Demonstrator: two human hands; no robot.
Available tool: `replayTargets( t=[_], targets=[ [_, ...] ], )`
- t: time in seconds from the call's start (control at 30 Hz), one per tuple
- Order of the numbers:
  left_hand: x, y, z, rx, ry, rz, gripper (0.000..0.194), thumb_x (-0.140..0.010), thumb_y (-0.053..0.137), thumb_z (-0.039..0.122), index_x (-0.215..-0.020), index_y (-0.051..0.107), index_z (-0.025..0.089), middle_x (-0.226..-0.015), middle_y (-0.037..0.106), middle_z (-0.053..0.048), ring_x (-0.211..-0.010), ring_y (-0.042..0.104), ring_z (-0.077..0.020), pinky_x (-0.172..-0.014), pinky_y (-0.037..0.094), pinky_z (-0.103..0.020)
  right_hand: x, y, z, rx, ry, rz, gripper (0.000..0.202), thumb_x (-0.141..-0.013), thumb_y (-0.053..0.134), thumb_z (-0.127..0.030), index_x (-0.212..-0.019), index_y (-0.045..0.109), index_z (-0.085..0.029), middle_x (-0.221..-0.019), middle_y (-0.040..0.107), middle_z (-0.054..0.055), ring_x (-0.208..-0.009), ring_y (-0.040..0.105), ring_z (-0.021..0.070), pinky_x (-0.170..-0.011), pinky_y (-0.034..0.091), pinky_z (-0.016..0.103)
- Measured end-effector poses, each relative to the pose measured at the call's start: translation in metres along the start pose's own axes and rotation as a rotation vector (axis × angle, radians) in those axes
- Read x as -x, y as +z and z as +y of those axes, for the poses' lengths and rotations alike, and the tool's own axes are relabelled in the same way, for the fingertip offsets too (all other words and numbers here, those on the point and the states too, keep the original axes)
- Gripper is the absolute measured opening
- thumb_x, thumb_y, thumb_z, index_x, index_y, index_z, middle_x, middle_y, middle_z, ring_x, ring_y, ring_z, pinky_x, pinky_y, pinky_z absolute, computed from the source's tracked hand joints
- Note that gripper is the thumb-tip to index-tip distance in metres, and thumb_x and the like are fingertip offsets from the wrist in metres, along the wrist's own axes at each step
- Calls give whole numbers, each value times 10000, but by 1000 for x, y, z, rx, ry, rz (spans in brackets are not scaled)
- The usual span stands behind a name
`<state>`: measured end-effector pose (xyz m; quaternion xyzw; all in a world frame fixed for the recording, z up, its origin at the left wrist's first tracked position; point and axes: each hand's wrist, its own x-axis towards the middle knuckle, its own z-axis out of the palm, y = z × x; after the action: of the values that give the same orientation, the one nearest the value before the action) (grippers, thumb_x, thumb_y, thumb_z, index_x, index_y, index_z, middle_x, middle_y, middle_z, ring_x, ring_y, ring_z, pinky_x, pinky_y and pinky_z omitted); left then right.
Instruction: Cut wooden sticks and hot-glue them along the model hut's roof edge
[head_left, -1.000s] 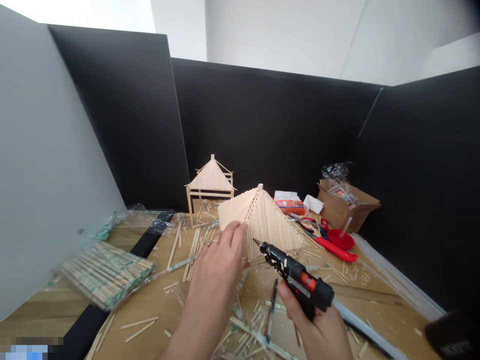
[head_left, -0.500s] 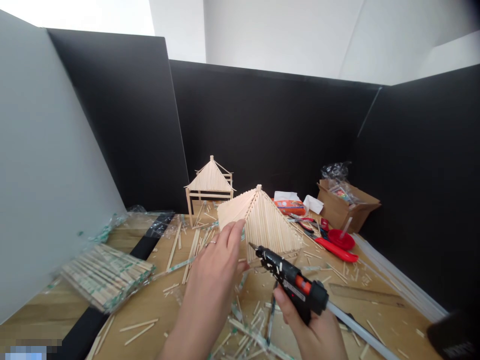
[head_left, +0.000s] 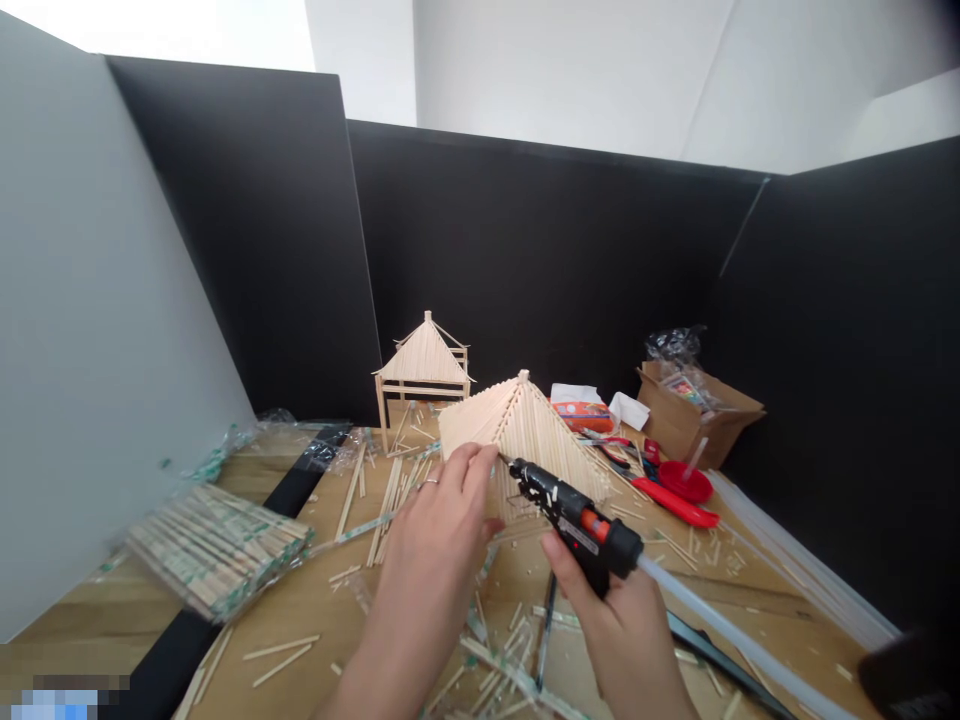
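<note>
A model house with a pitched roof of thin wooden sticks (head_left: 551, 440) stands in front of me. At its near left corner my left hand (head_left: 446, 515) grips the roof edge, fingers on top and thumb lower down. My right hand (head_left: 619, 625) is wrapped around a black hot glue gun (head_left: 574, 520) with white blobs on its barrel. The nozzle points at the roof corner beside my left fingertips; whether it touches is unclear. A long translucent glue stick (head_left: 735, 640) runs out of the gun's back.
Behind stands a second stick model (head_left: 424, 360) on posts. Bundled sticks in plastic (head_left: 221, 550) lie left, with loose sticks scattered over the table. At right are red-handled pliers (head_left: 675, 500), a red dish (head_left: 684, 482), a cardboard box (head_left: 697, 415) and glue sticks (head_left: 810, 560). Black panels surround the table.
The glue gun has moved up and slightly left, its nozzle now closer to my left fingertips at the roof corner. My left hand keeps its hold on the roof.
</note>
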<state>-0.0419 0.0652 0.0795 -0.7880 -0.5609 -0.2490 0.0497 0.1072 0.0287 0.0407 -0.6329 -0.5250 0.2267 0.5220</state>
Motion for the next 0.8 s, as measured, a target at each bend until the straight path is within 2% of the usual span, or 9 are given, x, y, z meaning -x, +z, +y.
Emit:
replayTargets(
  t=[0.13,0.3,0.47,0.6,0.7,0.8],
  targets=[
    [-2,-2,0,-19,0,-16,578,-778,708,58,-1285,469,203,-1354,583,-82,-990,698,-280,-790,612,-433,2,-2,4,37,-25,-14,465,-826,563,-632,-864,733,-200,-773,732,49,-790,674,250,-700,509,298],
    [-2,-1,-1,-22,7,-6,583,-785,712,69,-1293,460,204,-1374,567,-83,-1024,686,-283,-828,601,-434,8,-8,11,127,-113,5,453,-826,579,-611,-935,731,-199,-868,758,66,-870,698,265,-766,524,302],
    [-2,-1,-1,-23,-1,-9,564,-793,721,96,-1282,463,202,-1366,572,-90,-1029,685,-284,-817,602,-420,15,-19,28,280,-229,-99,394,-861,559,-562,-852,736,-210,-775,760,58,-768,729,250,-686,560,275],
    [-2,1,-3,-23,1,-2,558,-809,707,109,-1295,448,198,-1366,572,-97,-1043,681,-290,-822,601,-426,19,-23,42,332,-234,-142,426,-862,551,-573,-931,751,-203,-855,781,79,-797,745,264,-675,582,272],
    [-1,4,-5,-5,21,31,595,-803,707,97,-1315,421,196,-1360,574,-106,-1074,667,-296,-858,592,-438,18,-22,41,339,-221,-114,470,-860,531,-601,-959,753,-199,-867,780,87,-823,740,278,-700,583,297],
    [0,6,-5,20,40,49,606,-789,713,80,-1306,420,196,-1356,573,-110,-1084,662,-294,-885,584,-442,13,-18,29,298,-205,-74,486,-858,518,-616,-942,747,-196,-855,775,86,-832,731,273,-710,574,300]
  ],
)
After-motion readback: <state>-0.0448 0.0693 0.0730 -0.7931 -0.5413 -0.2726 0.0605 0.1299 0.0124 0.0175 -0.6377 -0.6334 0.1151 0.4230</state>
